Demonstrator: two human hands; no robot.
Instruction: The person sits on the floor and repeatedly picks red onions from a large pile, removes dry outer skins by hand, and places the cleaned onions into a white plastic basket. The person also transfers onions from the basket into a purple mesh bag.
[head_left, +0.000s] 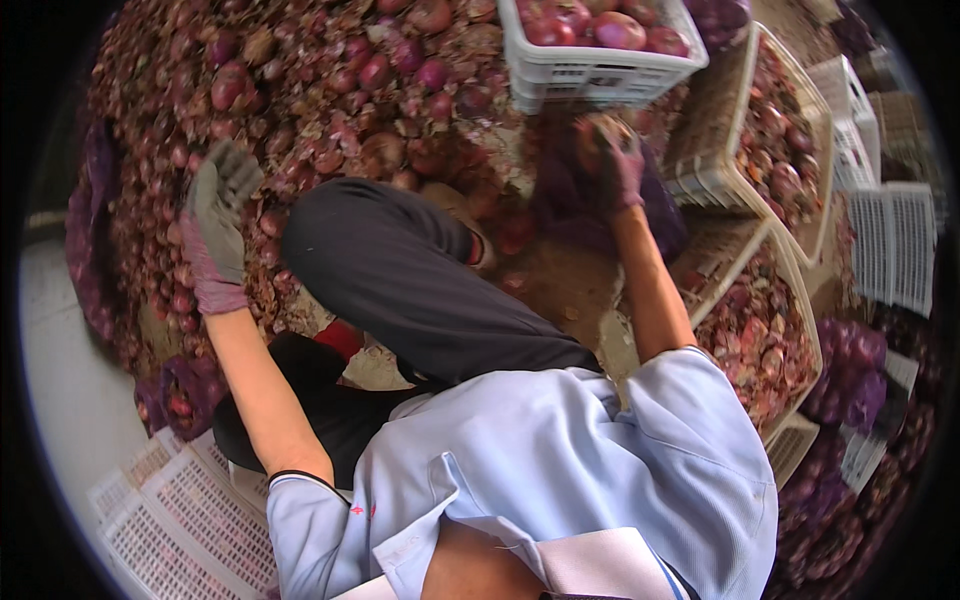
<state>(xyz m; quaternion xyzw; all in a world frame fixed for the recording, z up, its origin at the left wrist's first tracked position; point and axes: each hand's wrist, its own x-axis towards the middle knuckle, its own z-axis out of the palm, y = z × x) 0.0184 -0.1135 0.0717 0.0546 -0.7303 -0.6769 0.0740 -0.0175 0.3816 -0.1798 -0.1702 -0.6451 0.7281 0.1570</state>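
Note:
My left hand (221, 225), in a grey and pink work glove, is over the left side of a heap of red onions (232, 86) and loose skins. Its fingers are slightly bent and nothing shows in its grasp. On the right, my gloved right hand (619, 161) is blurred, with what looks like an onion (592, 142) at its fingers. Beneath that hand lies a dark purple mesh bag (559, 195). Just beyond it stands a white plastic crate (600, 73) filled with red onions (619, 31).
Two cream plastic crates with onions and skins, one (709, 135) farther off and one (806, 345) nearer, stand at right. Filled purple mesh bags (844, 371) lie beyond them. White perforated crates (199, 517) are at lower left. My bent knee (330, 225) is between my hands.

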